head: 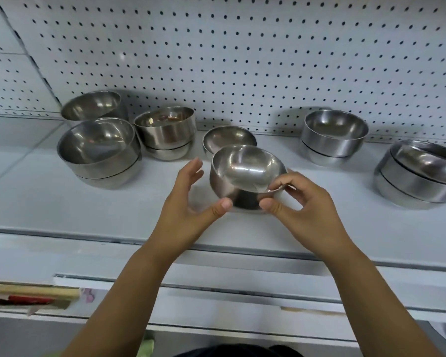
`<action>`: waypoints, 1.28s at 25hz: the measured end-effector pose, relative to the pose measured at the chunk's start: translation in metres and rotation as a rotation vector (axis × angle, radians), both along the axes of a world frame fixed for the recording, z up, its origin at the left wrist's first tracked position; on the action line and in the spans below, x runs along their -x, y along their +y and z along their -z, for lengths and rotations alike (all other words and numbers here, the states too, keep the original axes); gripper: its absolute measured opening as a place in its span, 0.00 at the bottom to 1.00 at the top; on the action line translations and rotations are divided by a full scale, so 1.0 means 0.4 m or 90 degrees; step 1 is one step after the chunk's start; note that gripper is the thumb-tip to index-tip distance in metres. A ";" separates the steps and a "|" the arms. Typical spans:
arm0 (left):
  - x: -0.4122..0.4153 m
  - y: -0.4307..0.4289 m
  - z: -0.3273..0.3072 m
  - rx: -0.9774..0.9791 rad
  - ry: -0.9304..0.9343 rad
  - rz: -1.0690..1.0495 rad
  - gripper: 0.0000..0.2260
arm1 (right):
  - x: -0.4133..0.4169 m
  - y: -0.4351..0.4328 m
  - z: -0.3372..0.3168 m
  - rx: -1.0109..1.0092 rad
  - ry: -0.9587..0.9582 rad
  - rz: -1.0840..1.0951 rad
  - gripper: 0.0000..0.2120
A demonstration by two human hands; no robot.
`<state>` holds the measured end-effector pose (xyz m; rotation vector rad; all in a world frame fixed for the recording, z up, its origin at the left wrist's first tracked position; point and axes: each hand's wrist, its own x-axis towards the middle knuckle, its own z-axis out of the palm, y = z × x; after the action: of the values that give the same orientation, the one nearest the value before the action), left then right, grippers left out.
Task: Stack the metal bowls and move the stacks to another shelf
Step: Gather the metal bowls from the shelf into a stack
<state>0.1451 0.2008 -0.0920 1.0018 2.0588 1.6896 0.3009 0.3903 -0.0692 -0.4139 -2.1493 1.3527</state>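
A small metal bowl (245, 173) is tilted above the white shelf (62, 202) at the centre. My right hand (301, 204) pinches its near right rim between thumb and fingers. My left hand (188, 202) is beside it with fingers spread, its thumb tip touching the bowl's lower left wall. A single bowl (228, 139) rests just behind. Stacks of two bowls stand at the left front (101, 153), left centre (166, 132), right centre (332, 136) and far right (417, 176). Another bowl (92, 105) sits at the back left.
A white pegboard wall (242, 60) backs the shelf. The shelf's front lip (242, 249) runs across below my hands. A lower shelf edge (216, 289) lies beneath it, with a wooden stick and a red item (31, 296) at the lower left.
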 end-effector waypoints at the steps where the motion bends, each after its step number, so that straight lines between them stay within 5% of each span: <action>1: 0.000 0.010 -0.004 -0.002 -0.001 0.031 0.45 | -0.011 0.000 0.007 -0.002 -0.013 -0.005 0.15; 4: 0.013 0.031 -0.004 -0.001 0.004 0.110 0.40 | -0.035 0.002 0.026 0.027 -0.028 -0.027 0.17; 13: 0.017 0.092 -0.012 0.031 -0.042 0.198 0.47 | -0.079 0.054 0.003 0.062 -0.087 -0.065 0.30; 20: -0.012 0.167 -0.009 -0.012 -0.047 0.153 0.48 | -0.095 0.165 -0.082 0.037 -0.079 0.198 0.23; 26: -0.001 0.166 0.008 -0.017 -0.023 0.143 0.48 | -0.024 0.262 -0.101 -0.073 -0.275 0.293 0.37; 32: -0.005 0.161 0.002 -0.016 -0.021 0.142 0.46 | 0.052 0.297 -0.069 -0.090 -0.238 0.405 0.24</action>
<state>0.1470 0.2654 -0.0928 1.1562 1.8320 1.6104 0.2802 0.5093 -0.0418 -1.2458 -2.1004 0.7998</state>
